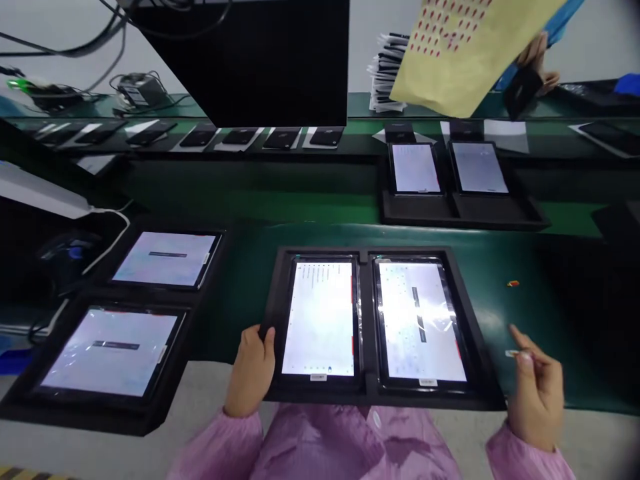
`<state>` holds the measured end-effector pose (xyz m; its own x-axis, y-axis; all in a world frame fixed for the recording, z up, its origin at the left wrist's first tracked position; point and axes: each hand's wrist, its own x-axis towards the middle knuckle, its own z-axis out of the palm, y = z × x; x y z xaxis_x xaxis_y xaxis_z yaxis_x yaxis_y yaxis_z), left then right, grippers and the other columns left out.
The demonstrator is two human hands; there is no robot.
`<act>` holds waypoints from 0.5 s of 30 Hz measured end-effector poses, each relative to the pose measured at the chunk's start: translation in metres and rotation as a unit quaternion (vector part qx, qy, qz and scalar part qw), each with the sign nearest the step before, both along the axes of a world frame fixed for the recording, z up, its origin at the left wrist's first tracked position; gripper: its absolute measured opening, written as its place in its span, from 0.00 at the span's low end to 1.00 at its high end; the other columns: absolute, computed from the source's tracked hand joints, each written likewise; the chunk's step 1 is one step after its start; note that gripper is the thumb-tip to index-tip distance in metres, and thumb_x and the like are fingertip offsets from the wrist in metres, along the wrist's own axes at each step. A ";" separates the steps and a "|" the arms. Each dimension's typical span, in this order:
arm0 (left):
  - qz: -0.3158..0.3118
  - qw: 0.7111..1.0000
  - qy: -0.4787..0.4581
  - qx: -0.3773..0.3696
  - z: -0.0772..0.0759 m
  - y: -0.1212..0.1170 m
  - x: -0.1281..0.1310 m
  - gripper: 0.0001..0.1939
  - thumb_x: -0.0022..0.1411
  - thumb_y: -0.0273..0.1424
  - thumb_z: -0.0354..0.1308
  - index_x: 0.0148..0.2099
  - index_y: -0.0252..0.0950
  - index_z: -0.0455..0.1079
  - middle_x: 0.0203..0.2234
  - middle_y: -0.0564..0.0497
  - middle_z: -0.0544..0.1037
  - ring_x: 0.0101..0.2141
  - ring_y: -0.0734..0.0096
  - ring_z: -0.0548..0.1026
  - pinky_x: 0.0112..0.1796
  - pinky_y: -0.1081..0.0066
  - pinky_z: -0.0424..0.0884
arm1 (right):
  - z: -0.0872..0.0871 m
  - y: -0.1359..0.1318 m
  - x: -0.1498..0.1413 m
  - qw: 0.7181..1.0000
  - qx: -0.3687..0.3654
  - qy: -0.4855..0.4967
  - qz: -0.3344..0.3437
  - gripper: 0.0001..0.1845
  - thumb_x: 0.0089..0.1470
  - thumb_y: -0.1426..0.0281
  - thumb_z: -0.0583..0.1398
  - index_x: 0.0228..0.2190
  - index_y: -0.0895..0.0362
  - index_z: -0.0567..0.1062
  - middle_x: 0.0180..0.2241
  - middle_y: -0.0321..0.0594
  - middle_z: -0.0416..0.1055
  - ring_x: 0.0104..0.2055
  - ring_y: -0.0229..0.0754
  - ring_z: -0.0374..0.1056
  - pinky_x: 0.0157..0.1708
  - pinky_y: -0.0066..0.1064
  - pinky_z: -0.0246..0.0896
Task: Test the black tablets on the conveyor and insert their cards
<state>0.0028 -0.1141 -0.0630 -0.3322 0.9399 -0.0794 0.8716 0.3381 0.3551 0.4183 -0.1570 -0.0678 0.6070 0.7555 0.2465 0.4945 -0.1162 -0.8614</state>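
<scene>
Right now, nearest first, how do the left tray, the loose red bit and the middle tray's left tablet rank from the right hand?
From the right hand, head view:
1. Red bit: just ahead
2. Left tablet, middle tray: leftward
3. Left tray: far left

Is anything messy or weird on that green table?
One little oddity: a tiny red-and-orange piece lies loose on the green tabletop, off to the right of the black tray holding two tablets. It's too small to identify. I see no spills.
</scene>
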 end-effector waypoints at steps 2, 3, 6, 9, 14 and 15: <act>0.008 1.000 0.015 0.019 0.002 0.003 0.002 0.24 0.65 0.42 0.37 0.48 0.30 0.64 0.42 0.31 0.72 0.46 0.44 0.74 0.46 0.48 0.73 | 0.003 0.011 -0.005 0.984 0.026 -0.167 0.060 0.10 0.62 0.61 0.51 0.37 0.54 0.67 0.54 0.52 0.70 0.64 0.56 0.57 0.61 0.57 0.48; 0.009 0.999 0.026 0.031 0.006 0.008 0.003 0.24 0.65 0.42 0.38 0.50 0.29 0.64 0.44 0.30 0.70 0.48 0.43 0.72 0.47 0.46 0.71 | 0.004 0.018 -0.009 0.970 0.015 -0.224 0.092 0.11 0.63 0.63 0.50 0.36 0.54 0.68 0.54 0.53 0.70 0.64 0.57 0.57 0.62 0.59 0.46; -0.012 0.993 0.075 0.095 0.026 0.032 0.013 0.26 0.66 0.42 0.39 0.53 0.28 0.64 0.49 0.29 0.68 0.50 0.40 0.68 0.48 0.44 0.68 | 0.001 0.038 -0.022 0.940 -0.026 -0.307 0.147 0.10 0.62 0.67 0.49 0.36 0.55 0.69 0.49 0.52 0.74 0.60 0.56 0.63 0.63 0.64 0.42; -0.093 0.978 0.101 0.155 0.043 0.067 0.026 0.24 0.68 0.41 0.40 0.53 0.29 0.65 0.48 0.33 0.69 0.48 0.44 0.68 0.49 0.49 0.67 | -0.002 0.042 -0.044 0.930 -0.039 -0.322 0.171 0.11 0.62 0.70 0.49 0.40 0.55 0.69 0.45 0.51 0.75 0.57 0.55 0.66 0.63 0.64 0.41; -0.305 0.942 0.104 0.095 0.044 0.131 0.049 0.23 0.70 0.38 0.39 0.51 0.33 0.70 0.47 0.39 0.72 0.47 0.51 0.69 0.48 0.55 0.66 | 0.013 0.027 -0.078 0.910 0.004 -0.268 0.316 0.09 0.61 0.75 0.50 0.41 0.53 0.66 0.47 0.45 0.75 0.58 0.47 0.66 0.66 0.57 0.42; -0.328 0.934 0.111 0.087 0.042 0.141 0.053 0.23 0.70 0.39 0.39 0.51 0.33 0.71 0.46 0.39 0.72 0.46 0.51 0.69 0.47 0.55 0.66 | 0.017 0.025 -0.079 0.909 0.017 -0.262 0.324 0.09 0.61 0.76 0.50 0.41 0.53 0.66 0.48 0.44 0.75 0.59 0.46 0.65 0.66 0.57 0.41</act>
